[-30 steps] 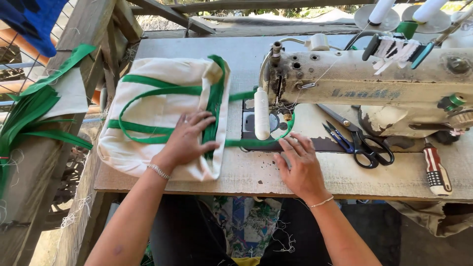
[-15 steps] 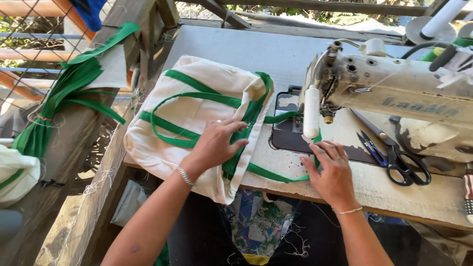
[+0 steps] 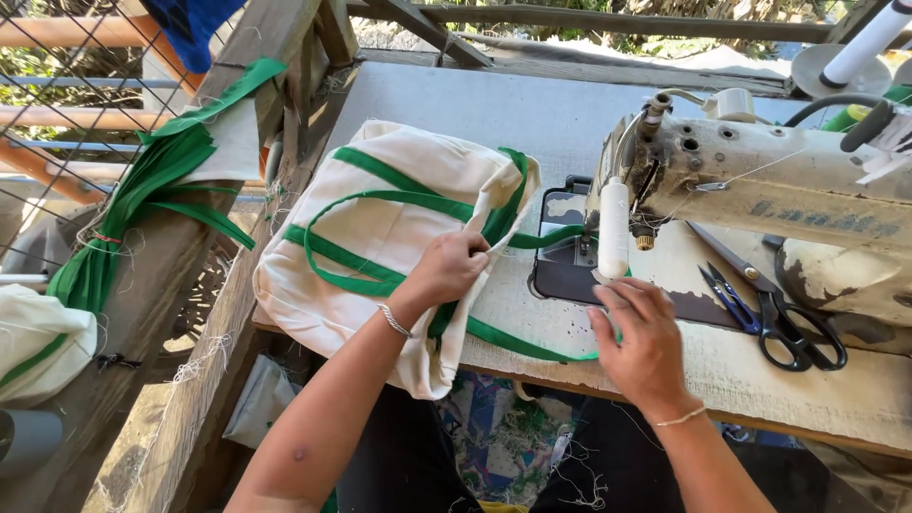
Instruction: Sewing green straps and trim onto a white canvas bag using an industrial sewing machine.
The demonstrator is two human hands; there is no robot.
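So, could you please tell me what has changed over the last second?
The left hand, flat on the cream bag before, now grips its edge. The bag has shifted left, away from the sewing machine. The right hand stays on the green strap; the scissors lie unmoved.

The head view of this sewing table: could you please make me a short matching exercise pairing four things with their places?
Things:
1. cream bag
2. scissors
3. left hand
4. right hand

Places:
A. flat on the table by the green strap
B. below the sewing machine arm
C. gripping the bag's fabric
D. at the table's left edge

Pairs: 1-D, 2-B, 3-C, 4-A
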